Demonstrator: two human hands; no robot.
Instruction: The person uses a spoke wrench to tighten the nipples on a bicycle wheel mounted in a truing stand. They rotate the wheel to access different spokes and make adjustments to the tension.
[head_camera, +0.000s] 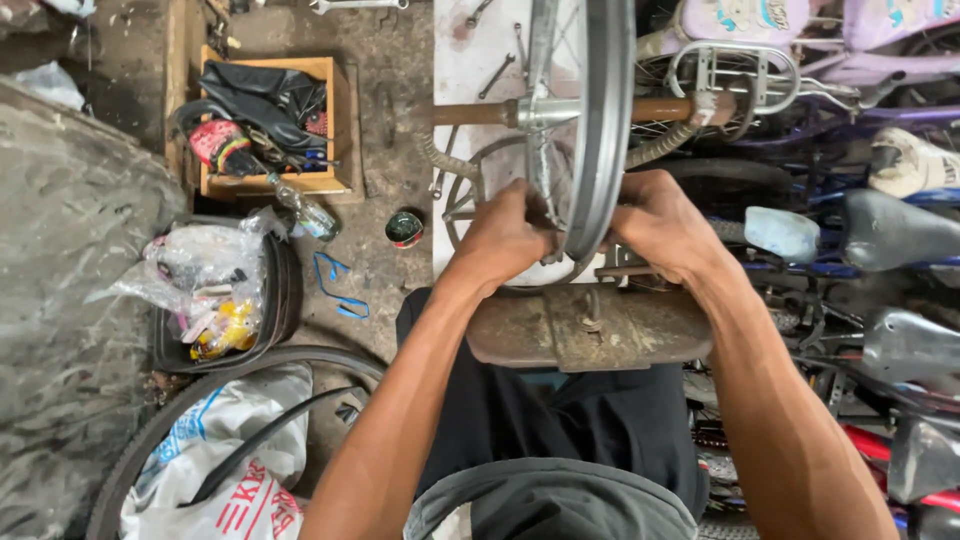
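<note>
Wheel rim stands edge-on at frame centre, running top to bottom; my left hand and right hand clamp it from either side, equally near.

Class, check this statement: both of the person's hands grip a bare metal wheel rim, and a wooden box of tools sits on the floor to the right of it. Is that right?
Not quite. The head view shows the wooden box on the floor to the left of the wheel rim, not the right. The left hand and right hand do both grip the bare metal rim.
</note>
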